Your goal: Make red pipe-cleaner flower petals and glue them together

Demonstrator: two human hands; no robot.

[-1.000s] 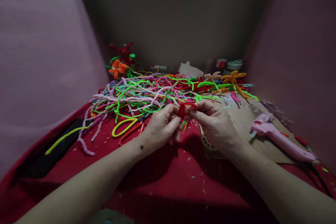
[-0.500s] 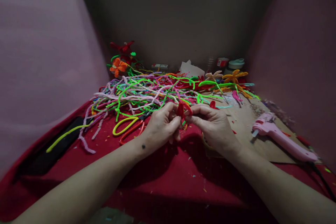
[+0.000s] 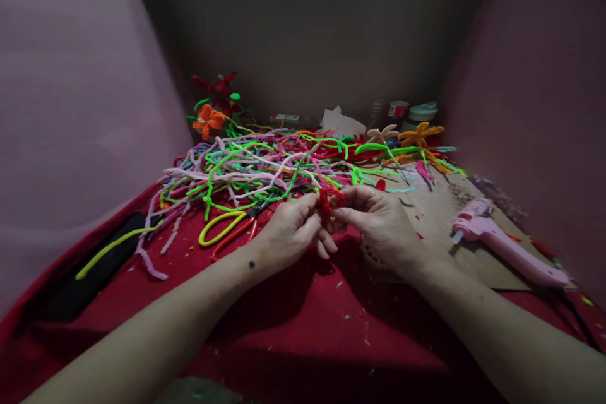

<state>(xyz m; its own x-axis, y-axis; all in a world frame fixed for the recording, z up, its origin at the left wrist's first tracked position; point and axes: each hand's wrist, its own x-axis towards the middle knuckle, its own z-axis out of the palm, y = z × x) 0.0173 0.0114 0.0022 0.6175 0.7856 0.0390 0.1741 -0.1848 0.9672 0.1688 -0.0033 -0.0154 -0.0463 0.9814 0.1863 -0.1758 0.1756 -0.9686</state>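
Observation:
Between my two hands is a small looped piece of red pipe cleaner. My left hand pinches it from the left, thumb against the fingers. From the right, my right hand grips its other side with thumb and forefinger. The fingertips hide part of the loops. Just behind the hands lies a heap of colourful pipe cleaners. Scissors with one yellow and one red handle rest beside my left wrist.
A pink glue gun lies on a cardboard sheet at right. Orange pipe-cleaner flowers stand at back left, with another flower at back right. A long black object lies left on the red cloth.
My left hand's lower fingers have straightened a little, and the red piece has shifted slightly in the grip. The whole view has drifted a little.

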